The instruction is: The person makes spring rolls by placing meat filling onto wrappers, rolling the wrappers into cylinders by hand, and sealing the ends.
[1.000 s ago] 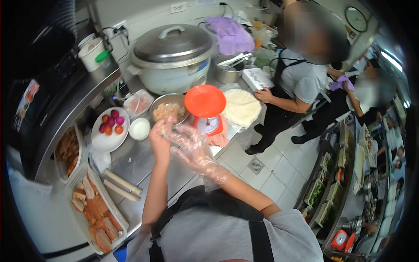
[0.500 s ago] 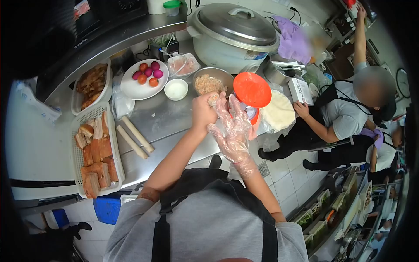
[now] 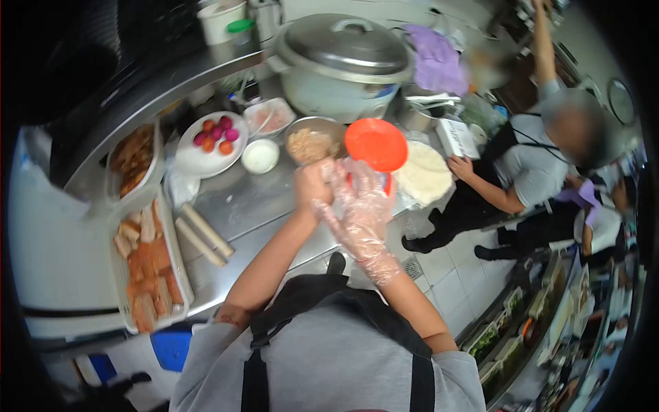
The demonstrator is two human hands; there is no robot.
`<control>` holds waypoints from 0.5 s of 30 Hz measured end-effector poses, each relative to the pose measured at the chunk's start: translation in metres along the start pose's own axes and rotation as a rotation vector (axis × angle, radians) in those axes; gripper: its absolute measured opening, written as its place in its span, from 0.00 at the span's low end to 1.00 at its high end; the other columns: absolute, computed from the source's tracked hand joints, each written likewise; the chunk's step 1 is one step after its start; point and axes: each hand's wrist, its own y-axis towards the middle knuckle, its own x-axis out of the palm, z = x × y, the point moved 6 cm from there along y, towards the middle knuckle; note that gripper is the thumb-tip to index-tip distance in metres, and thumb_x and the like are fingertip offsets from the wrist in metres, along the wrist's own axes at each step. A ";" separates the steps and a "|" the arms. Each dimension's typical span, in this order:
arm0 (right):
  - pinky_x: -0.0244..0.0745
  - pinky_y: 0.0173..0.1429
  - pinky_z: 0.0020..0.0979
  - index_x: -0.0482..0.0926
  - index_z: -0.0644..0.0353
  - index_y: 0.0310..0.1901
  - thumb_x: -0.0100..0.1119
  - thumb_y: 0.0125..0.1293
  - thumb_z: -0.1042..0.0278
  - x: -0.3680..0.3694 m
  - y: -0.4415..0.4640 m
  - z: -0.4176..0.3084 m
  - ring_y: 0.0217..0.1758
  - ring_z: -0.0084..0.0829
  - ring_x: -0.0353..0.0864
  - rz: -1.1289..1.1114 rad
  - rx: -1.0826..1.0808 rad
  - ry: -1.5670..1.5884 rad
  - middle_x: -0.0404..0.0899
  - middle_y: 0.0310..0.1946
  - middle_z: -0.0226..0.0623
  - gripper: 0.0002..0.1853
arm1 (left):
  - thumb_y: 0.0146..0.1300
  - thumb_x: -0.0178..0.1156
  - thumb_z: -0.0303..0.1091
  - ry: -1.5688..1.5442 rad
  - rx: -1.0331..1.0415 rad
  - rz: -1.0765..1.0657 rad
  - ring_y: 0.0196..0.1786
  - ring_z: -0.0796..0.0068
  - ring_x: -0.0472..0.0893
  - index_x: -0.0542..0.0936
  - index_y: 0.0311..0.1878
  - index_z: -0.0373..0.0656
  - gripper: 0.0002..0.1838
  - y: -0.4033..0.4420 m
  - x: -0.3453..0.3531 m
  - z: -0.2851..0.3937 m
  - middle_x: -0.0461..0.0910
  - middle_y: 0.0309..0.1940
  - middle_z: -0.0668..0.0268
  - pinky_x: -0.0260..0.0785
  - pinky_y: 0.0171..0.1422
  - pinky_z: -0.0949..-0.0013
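My bare left hand (image 3: 314, 189) is closed in a fist in front of the metal bowl; what it holds, if anything, is hidden by blur. My right hand (image 3: 360, 206), in a clear plastic glove, lies against it with the fingers stretched and spread, fingertips near the top of the fist. Just beyond my hands is a metal bowl (image 3: 335, 132) of pale chopped filling (image 3: 309, 144). An orange-red plastic lid or plate (image 3: 376, 145) stands past my right fingertips. Right of it lies a stack of round white dough sheets (image 3: 424, 175).
Two pale rolled sticks (image 3: 204, 232) lie on the steel counter (image 3: 240, 199), near a basket of meat pieces (image 3: 182, 281). A plate of coloured eggs (image 3: 211, 165), a white bowl (image 3: 260, 156) and a large lidded pot (image 3: 343, 75) stand behind. A co-worker (image 3: 542, 151) holds a white box (image 3: 458, 139).
The view has shifted, so the counter items sit further left and the near left ones lower. My hands stay together, and the picture is more blurred.
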 end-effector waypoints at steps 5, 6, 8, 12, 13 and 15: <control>0.67 0.70 0.55 0.73 0.62 0.64 0.70 0.59 0.57 0.009 -0.003 0.004 0.66 0.60 0.70 -0.001 -0.033 0.097 0.71 0.62 0.55 0.33 | 0.61 0.66 0.33 -0.138 -0.044 0.002 0.26 0.84 0.66 0.75 0.22 0.42 0.14 -0.001 -0.001 -0.003 0.70 0.18 0.78 0.61 0.28 0.69; 0.67 0.69 0.54 0.74 0.62 0.64 0.71 0.59 0.57 0.002 -0.004 0.004 0.65 0.59 0.71 0.036 -0.035 0.132 0.71 0.62 0.54 0.32 | 0.60 0.66 0.31 -0.177 -0.053 0.000 0.26 0.85 0.65 0.73 0.21 0.43 0.14 -0.001 -0.002 -0.008 0.68 0.18 0.79 0.58 0.28 0.70; 0.68 0.69 0.53 0.76 0.60 0.63 0.71 0.59 0.58 -0.004 -0.005 -0.003 0.65 0.57 0.72 0.094 -0.063 0.229 0.73 0.61 0.54 0.31 | 0.59 0.65 0.27 -0.223 -0.054 0.007 0.25 0.86 0.62 0.69 0.21 0.44 0.15 -0.003 -0.004 -0.008 0.65 0.19 0.80 0.55 0.27 0.72; 0.73 0.64 0.48 0.81 0.53 0.61 0.74 0.59 0.57 -0.014 -0.013 0.009 0.63 0.46 0.77 0.276 0.017 0.260 0.80 0.56 0.43 0.28 | 0.57 0.63 0.23 -0.301 -0.102 0.024 0.26 0.87 0.61 0.69 0.22 0.43 0.14 -0.005 -0.003 0.004 0.65 0.20 0.80 0.53 0.27 0.74; 0.73 0.64 0.48 0.81 0.52 0.62 0.74 0.59 0.57 -0.020 -0.011 0.014 0.63 0.46 0.78 0.271 0.062 0.252 0.81 0.56 0.43 0.28 | 0.56 0.63 0.23 -0.327 -0.133 0.020 0.26 0.87 0.62 0.69 0.22 0.42 0.13 -0.007 -0.001 0.006 0.65 0.20 0.80 0.54 0.27 0.74; 0.70 0.67 0.48 0.80 0.50 0.65 0.74 0.60 0.56 -0.016 -0.011 0.022 0.65 0.45 0.77 0.220 0.108 0.274 0.80 0.59 0.42 0.30 | 0.56 0.64 0.23 -0.329 -0.143 -0.012 0.26 0.87 0.63 0.71 0.23 0.41 0.11 -0.007 0.002 0.015 0.67 0.20 0.80 0.55 0.27 0.74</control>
